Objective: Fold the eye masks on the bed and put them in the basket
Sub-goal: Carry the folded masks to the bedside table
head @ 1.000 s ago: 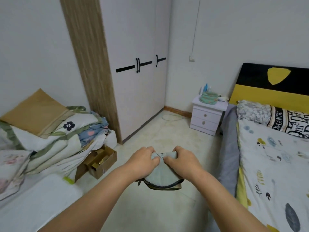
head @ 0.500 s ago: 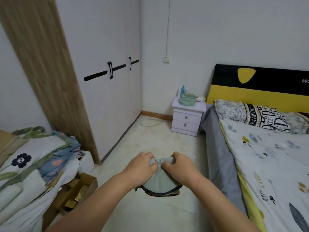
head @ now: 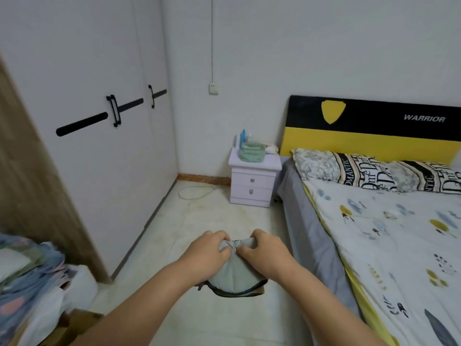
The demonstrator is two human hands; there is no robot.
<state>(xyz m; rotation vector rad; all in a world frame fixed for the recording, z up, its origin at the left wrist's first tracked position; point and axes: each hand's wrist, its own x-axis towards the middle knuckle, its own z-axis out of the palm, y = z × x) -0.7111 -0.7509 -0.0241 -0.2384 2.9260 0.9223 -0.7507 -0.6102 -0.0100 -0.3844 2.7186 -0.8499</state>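
Left hand and right hand both pinch folded grey eye mask above floor; bed right, nightstand ahead, wardrobe left

The eye mask looks like soft matt grey-green cloth, padded, with darker piping along its edge. The bed has a printed cotton-looking quilt, matt, over a plain grey sheet. The headboard is smooth, black and yellow, slightly satin. The wardrobe doors are smooth matt white with black handles, beside a wood-grain side panel. The floor is pale, smooth tile, a bit stained.
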